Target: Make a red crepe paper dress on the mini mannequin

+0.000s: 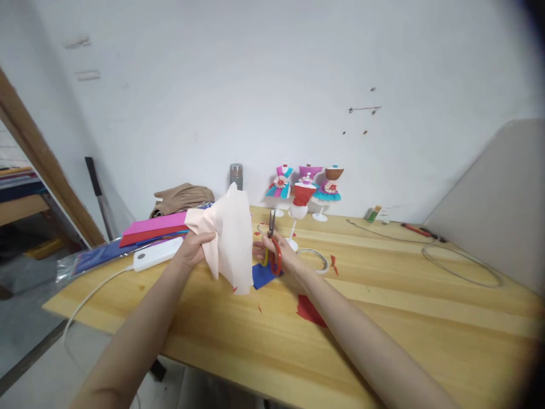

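My left hand point(196, 247) is closed on a large pale pink sheet of crepe paper point(234, 238), which hangs creased above the table. In my right hand point(272, 245) is a pair of scissors point(276, 255) with red and yellow handles, blades pointing up. Below the scissors lies a blue piece of paper point(264, 276). Just behind my right hand stands a small dress-form point(303, 196) wrapped in red and white on a white stand. A red scrap point(310, 311) lies partly behind my right forearm.
Several dressed mini forms, including one in pink and blue point(280, 183), stand by the wall. A tape roll point(315, 260) lies right of my hand. Folded coloured paper point(153, 227), a white power bank point(157, 254) and brown cloth point(183, 197) are left. A cable point(464, 267) lies right.
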A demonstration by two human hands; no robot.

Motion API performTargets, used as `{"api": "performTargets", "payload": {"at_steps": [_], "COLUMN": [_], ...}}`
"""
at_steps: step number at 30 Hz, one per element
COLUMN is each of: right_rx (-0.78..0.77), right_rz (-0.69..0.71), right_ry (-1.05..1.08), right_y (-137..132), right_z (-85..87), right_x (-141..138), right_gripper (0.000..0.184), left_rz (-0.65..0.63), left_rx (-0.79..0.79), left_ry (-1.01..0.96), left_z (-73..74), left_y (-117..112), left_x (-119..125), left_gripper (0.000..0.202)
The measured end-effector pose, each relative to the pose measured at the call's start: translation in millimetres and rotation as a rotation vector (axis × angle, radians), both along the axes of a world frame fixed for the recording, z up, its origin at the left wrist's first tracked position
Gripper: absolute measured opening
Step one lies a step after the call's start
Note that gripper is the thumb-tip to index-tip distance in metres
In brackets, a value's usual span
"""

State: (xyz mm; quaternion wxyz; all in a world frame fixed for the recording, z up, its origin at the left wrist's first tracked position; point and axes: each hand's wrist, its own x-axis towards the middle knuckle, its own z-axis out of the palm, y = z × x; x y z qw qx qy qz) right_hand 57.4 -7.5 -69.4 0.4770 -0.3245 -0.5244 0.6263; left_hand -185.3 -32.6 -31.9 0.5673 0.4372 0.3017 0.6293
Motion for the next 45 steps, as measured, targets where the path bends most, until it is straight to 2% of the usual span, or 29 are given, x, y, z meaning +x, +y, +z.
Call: {"api": "performTargets", "payload": {"at_steps": [5, 11, 13, 21, 26, 35, 39, 45], "right_rx": [-0.047, -0.072, -0.099, -0.169, -0.115, 0.061, 0.129, 0.19], "right_rz": [0.059, -0.015, -0.006, -0.006, -0.136, -0.436, -0.493, -0.567], "right_ry": [0.131, 0.19, 0.196, 0.19, 0.111, -0.01, -0.01, -0.015], "right_y": [-9, -5, -5, -18, -19, 0, 2, 0], "right_z": [-6.9, -7.3, -9.0, -2.9, 6.5, 27.7, 38.9, 51.7], "right_x": [-13, -3, -1, -12, -5, 29, 40, 49], "right_gripper": [0.056, 0.053, 0.054, 0.053, 0.056, 0.045, 0.047, 0.042], "left_rz": [0.007, -0.136, -0.171, -0.153, -0.139, 0.067, 0.069, 0.087], "left_rx": [-0.001, -0.094, -0.096, -0.074, -0.099, -0.015, 0.067, 0.111], "left_ry": [-0.036, -0.024, -0.015, 0.011, -0.014, -0.022, 0.064, 0.144], "left_z": [-2.7, -12.7, -14.5, -20.0, -21.0, -11.8, -5.9, -5.1], "left_y": [-1, -4, -5, -4, -1, 0, -2, 2], "left_x": [1, 16, 19, 19, 14, 12, 8, -5], "left_gripper": [0.068, 0.04, 0.037, 0.049, 0.05, 0.052, 0.058, 0.055]}}
